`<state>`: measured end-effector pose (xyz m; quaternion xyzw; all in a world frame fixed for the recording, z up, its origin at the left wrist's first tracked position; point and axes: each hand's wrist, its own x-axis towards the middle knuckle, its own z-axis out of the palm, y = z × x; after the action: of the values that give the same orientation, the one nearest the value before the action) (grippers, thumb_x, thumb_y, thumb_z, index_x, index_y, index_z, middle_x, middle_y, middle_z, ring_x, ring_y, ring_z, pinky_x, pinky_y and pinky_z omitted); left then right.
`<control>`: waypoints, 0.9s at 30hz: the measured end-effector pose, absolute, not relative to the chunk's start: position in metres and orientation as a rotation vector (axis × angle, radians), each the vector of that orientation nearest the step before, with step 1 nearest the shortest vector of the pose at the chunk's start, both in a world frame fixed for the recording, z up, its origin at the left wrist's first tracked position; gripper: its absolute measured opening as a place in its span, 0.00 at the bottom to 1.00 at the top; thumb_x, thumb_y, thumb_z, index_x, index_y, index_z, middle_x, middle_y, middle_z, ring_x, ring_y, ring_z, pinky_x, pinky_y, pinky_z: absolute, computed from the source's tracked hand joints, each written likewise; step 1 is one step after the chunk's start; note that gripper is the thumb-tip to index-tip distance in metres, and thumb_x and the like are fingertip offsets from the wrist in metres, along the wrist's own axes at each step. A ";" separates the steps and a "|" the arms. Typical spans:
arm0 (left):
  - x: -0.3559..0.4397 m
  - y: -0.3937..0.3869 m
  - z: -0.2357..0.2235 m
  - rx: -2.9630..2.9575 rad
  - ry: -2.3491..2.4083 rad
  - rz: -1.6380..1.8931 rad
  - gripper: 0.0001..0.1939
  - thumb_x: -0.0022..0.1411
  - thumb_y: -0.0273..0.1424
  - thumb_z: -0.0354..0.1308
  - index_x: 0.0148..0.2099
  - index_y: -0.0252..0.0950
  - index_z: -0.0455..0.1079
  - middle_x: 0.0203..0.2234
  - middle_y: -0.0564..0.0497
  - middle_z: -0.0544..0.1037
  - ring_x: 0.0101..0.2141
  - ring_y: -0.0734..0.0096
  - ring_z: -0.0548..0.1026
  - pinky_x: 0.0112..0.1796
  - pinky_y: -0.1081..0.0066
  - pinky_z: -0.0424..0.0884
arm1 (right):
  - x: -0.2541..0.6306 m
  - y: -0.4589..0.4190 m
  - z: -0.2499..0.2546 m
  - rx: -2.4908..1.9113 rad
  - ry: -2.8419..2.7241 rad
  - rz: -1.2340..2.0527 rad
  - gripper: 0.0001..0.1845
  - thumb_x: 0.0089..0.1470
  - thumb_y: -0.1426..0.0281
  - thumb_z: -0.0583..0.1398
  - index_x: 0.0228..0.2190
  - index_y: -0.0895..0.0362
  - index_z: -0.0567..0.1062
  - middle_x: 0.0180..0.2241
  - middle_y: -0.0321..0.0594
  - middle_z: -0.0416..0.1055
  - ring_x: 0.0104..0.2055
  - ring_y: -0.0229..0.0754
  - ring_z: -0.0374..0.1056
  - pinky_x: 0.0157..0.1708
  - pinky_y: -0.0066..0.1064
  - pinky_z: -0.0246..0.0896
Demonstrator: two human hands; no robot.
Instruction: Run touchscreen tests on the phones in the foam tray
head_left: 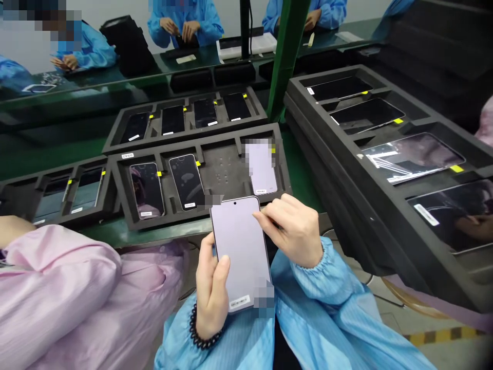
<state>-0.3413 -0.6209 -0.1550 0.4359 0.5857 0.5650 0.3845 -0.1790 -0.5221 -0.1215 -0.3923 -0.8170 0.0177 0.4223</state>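
My left hand (211, 288) is wrapped round a smartphone (241, 246) with a pale lit screen, held upright above my lap. My right hand (295, 228) is at the phone's right edge near the top, its fingers pinched together; what they pinch is too small to make out. Both wrists are in blue sleeves, and the left wears a dark bead bracelet. Just beyond the phone lies a black foam tray (123, 203) with three phones in its slots and one slot bare.
More black foam trays of phones lie behind (115, 134), to the left (23, 192) and stacked at the right (346, 169). A person in a pink sleeve (57, 288) sits close on my left. Workers in blue sit across the green bench. A green post (287, 51) rises at centre.
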 end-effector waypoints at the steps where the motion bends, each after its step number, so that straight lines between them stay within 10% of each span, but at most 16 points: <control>1: -0.341 -0.623 -0.153 1.102 1.489 1.460 0.18 0.66 0.41 0.55 0.54 0.40 0.68 0.48 0.48 0.78 0.47 0.59 0.77 0.33 0.71 0.72 | -0.179 -0.523 -0.120 -0.947 -2.053 -0.013 0.21 0.66 0.69 0.58 0.20 0.54 0.66 0.19 0.32 0.62 0.24 0.38 0.53 0.25 0.32 0.51; 27: -0.336 -0.634 -0.129 0.863 1.406 1.483 0.18 0.63 0.39 0.57 0.52 0.37 0.69 0.46 0.45 0.78 0.36 0.65 0.78 0.35 0.70 0.74 | -0.168 -0.551 -0.104 -0.423 -1.908 -0.040 0.21 0.66 0.69 0.57 0.19 0.56 0.69 0.15 0.31 0.63 0.19 0.33 0.53 0.18 0.32 0.51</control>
<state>-0.3357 -0.6340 -0.1295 0.3483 0.5675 0.5984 0.4455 -0.1682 -0.5512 -0.1036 -0.1796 -0.8091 -0.0171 0.5593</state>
